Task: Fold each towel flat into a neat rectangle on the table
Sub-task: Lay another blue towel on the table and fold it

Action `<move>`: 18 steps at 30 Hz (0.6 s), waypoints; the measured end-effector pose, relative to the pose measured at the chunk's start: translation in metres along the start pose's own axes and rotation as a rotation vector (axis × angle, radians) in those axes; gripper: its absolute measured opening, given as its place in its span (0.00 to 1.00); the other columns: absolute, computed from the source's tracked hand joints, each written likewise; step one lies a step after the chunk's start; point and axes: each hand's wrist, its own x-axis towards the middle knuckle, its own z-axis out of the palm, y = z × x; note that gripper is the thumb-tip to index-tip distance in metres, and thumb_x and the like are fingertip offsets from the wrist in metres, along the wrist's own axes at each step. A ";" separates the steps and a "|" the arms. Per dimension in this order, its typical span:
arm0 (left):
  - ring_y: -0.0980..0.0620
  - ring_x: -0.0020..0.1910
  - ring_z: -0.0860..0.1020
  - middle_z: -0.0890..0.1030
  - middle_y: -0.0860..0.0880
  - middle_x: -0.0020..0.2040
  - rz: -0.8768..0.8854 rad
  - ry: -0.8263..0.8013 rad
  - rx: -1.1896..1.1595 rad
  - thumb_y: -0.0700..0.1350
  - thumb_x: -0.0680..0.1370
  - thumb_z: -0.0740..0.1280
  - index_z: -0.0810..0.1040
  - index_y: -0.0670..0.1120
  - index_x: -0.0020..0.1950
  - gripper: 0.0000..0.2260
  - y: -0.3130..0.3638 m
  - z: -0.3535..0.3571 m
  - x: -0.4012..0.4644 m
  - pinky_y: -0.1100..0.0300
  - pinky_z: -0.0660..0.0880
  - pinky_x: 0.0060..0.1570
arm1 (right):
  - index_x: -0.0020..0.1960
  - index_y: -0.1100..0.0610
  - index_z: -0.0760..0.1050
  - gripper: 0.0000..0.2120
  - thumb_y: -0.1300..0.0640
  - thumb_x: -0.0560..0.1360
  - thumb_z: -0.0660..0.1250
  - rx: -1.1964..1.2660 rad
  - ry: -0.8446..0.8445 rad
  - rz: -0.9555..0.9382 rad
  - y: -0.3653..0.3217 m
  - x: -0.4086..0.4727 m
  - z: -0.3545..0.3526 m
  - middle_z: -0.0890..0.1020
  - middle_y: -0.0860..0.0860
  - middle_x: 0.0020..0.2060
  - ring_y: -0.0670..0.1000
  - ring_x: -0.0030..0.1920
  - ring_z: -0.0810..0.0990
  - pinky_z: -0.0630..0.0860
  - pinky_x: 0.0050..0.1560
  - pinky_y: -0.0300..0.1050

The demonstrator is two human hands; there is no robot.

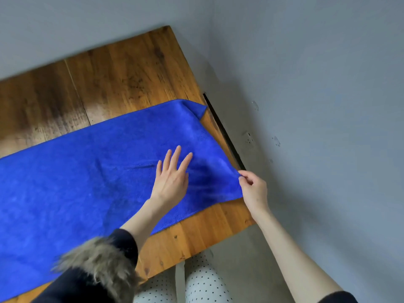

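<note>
A bright blue towel (91, 171) lies spread lengthwise across the wooden table (122, 75), running off the left edge of view. My left hand (172, 178) presses flat on the towel's right part, fingers straight and spread. My right hand (253, 189) pinches the towel's near right corner at the table's right edge, lifting it slightly. The far right corner of the towel is folded over on itself near the table's edge.
The table's right edge stands close to a grey wall (317, 84), with a dark gap between them. The front edge is near my legs in dotted trousers (203, 283). Bare wood shows behind the towel and in front of it at the right.
</note>
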 end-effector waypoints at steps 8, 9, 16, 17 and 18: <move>0.49 0.74 0.57 0.66 0.51 0.72 0.375 -0.052 0.036 0.36 0.80 0.55 0.65 0.50 0.72 0.21 0.036 -0.013 0.074 0.55 0.60 0.67 | 0.57 0.55 0.78 0.13 0.63 0.76 0.61 0.033 -0.187 0.098 0.009 0.011 -0.002 0.81 0.47 0.49 0.47 0.52 0.79 0.75 0.54 0.41; 0.50 0.73 0.59 0.70 0.52 0.70 0.443 -0.088 0.018 0.36 0.80 0.55 0.67 0.51 0.71 0.21 0.047 -0.012 0.078 0.56 0.60 0.65 | 0.57 0.54 0.79 0.14 0.63 0.76 0.60 0.071 -0.192 0.071 0.007 0.010 -0.004 0.81 0.44 0.48 0.44 0.51 0.78 0.74 0.53 0.39; 0.55 0.60 0.64 0.77 0.57 0.54 0.534 -0.300 -0.003 0.41 0.78 0.60 0.70 0.53 0.65 0.16 0.071 -0.010 0.085 0.55 0.49 0.59 | 0.49 0.48 0.78 0.10 0.62 0.76 0.63 0.093 -0.074 -0.056 0.007 0.003 -0.007 0.78 0.37 0.42 0.36 0.46 0.76 0.70 0.47 0.27; 0.55 0.59 0.64 0.76 0.57 0.53 0.544 -0.292 0.018 0.42 0.78 0.61 0.72 0.53 0.61 0.13 0.070 -0.013 0.087 0.56 0.50 0.58 | 0.48 0.47 0.77 0.10 0.62 0.76 0.63 0.093 -0.066 -0.058 0.007 0.002 -0.007 0.78 0.37 0.42 0.36 0.45 0.76 0.70 0.45 0.26; 0.54 0.58 0.65 0.76 0.57 0.52 0.552 -0.282 0.047 0.44 0.77 0.62 0.74 0.53 0.57 0.10 0.068 -0.018 0.091 0.55 0.50 0.59 | 0.47 0.47 0.76 0.10 0.62 0.76 0.63 0.092 -0.063 -0.056 0.007 0.002 -0.006 0.78 0.37 0.42 0.36 0.45 0.76 0.70 0.44 0.26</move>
